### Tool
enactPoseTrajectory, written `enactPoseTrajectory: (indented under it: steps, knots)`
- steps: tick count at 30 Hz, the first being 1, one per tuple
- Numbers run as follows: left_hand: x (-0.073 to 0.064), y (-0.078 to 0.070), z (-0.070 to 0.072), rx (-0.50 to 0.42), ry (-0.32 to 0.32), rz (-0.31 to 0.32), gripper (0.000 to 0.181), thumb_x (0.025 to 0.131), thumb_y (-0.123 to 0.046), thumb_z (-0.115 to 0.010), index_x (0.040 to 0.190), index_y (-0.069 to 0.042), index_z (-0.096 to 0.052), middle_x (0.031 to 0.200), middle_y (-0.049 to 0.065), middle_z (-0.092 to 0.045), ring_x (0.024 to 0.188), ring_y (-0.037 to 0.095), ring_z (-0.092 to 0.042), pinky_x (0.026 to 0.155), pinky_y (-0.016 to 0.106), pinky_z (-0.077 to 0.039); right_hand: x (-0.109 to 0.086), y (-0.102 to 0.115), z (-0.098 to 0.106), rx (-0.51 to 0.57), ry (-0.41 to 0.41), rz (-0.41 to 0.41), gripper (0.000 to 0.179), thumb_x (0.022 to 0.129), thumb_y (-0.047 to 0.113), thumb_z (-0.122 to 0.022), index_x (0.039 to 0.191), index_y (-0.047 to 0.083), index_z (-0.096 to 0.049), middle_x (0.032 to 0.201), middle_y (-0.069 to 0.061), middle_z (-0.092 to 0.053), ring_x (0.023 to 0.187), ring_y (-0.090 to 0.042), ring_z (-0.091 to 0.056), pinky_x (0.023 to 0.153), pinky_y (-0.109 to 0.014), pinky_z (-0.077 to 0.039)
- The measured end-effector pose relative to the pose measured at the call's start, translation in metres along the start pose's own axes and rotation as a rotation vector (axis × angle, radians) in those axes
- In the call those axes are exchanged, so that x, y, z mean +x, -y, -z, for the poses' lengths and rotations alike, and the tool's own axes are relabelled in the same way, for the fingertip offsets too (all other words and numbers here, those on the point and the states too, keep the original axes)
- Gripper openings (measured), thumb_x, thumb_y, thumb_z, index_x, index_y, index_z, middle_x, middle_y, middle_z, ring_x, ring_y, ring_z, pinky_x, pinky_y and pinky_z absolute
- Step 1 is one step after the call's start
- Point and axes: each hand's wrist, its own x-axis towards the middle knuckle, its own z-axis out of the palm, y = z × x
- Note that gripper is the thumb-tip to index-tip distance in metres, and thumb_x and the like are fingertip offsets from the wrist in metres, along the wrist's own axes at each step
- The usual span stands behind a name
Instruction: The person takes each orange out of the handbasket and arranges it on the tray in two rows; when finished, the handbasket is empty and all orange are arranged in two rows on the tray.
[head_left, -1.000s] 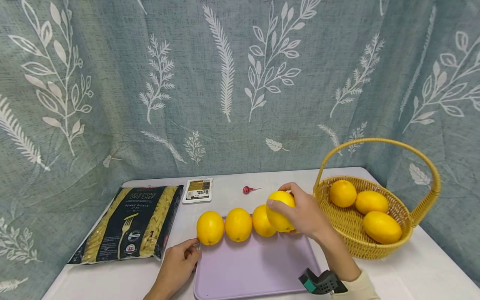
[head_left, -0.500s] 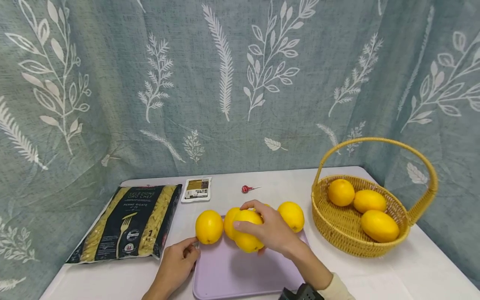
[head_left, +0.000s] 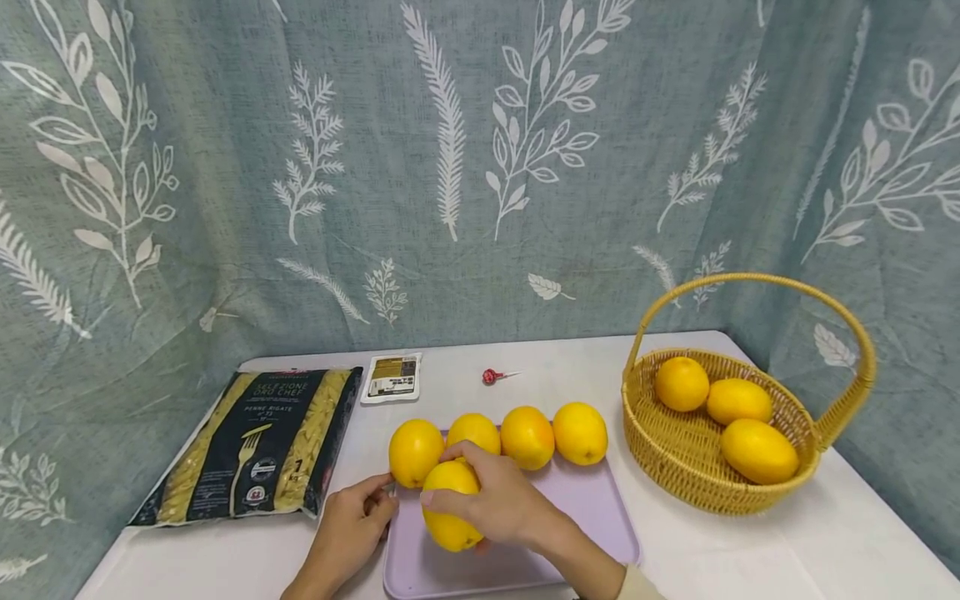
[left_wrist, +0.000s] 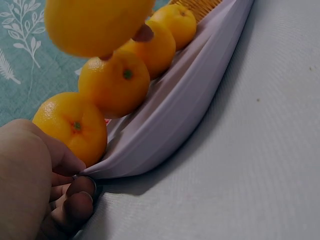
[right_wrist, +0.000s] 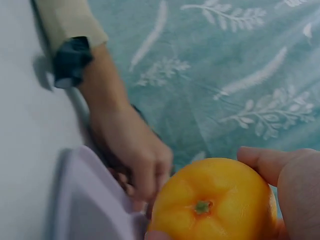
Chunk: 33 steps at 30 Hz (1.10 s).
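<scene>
My right hand (head_left: 502, 496) grips an orange (head_left: 452, 532), holding it above the left part of the lilac tray (head_left: 596, 512). In the right wrist view, this orange (right_wrist: 215, 192) turns its green stem spot to the camera. Several more oranges (head_left: 527, 437) stand in a row along the tray's far side. At the tray's left edge, my left hand (head_left: 348, 529) is close beside the leftmost orange (head_left: 416, 452). The left wrist view has this hand (left_wrist: 30, 175) pinching the tray's rim (left_wrist: 135, 167) between thumb and fingers.
On the right stands a wicker basket (head_left: 667, 483) with a tall handle, holding an orange (head_left: 682, 384) and two oval yellow fruits (head_left: 760, 452). A penne bag (head_left: 251, 450) lies at left. Toward the back are a small flat packet (head_left: 392, 377) and a red lollipop (head_left: 491, 377).
My right hand has carried its orange leftward and nearer to me, from above the row's right end to over the tray's left part. The left hand has stayed at the tray edge.
</scene>
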Motion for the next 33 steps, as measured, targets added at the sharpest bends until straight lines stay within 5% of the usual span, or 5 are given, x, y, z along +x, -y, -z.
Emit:
enactPoseTrajectory:
  steps: [8,16,24,33]
  knots:
    - [0.0,0.0,0.002,-0.006,0.006,0.005,0.036,0.091,-0.003,-0.064,0.126,0.006,-0.066,0.071,0.001,-0.058,0.056,0.013,-0.054,0.05,0.025,-0.047,0.002,-0.005,-0.019,-0.081,0.053,0.061,0.047,0.085,0.045,-0.076,0.124,0.021,-0.063,0.098,0.006,-0.061,0.079,-0.01,-0.06,0.051,-0.031,-0.054]
    - [0.0,0.001,0.002,-0.013,0.012,0.006,0.035,0.091,-0.002,-0.063,0.126,0.006,-0.067,0.072,0.001,-0.058,0.057,0.013,-0.054,0.05,0.025,-0.047,0.002,-0.012,-0.031,-0.073,0.094,0.026,0.056,0.086,0.043,-0.076,0.135,0.019,-0.06,0.103,0.003,-0.056,0.079,-0.01,-0.059,0.043,-0.033,-0.054]
    - [0.0,0.001,0.001,-0.015,0.018,-0.013,0.035,0.092,-0.001,-0.062,0.125,0.006,-0.067,0.073,0.001,-0.058,0.058,0.014,-0.053,0.051,0.025,-0.047,0.0,-0.013,-0.034,-0.217,0.112,0.032,0.065,0.087,0.045,-0.075,0.144,0.019,-0.056,0.112,0.002,-0.054,0.096,-0.011,-0.052,0.072,-0.024,-0.05]
    - [0.0,0.002,0.004,0.024,0.012,-0.036,0.032,0.092,0.0,-0.063,0.123,0.004,-0.069,0.076,0.0,-0.059,0.07,0.014,-0.051,0.063,0.024,-0.045,-0.002,-0.013,-0.039,-0.06,0.19,-0.032,0.064,0.094,0.042,-0.069,0.149,0.016,-0.05,0.13,-0.007,-0.05,0.085,-0.011,-0.06,0.056,-0.028,-0.056]
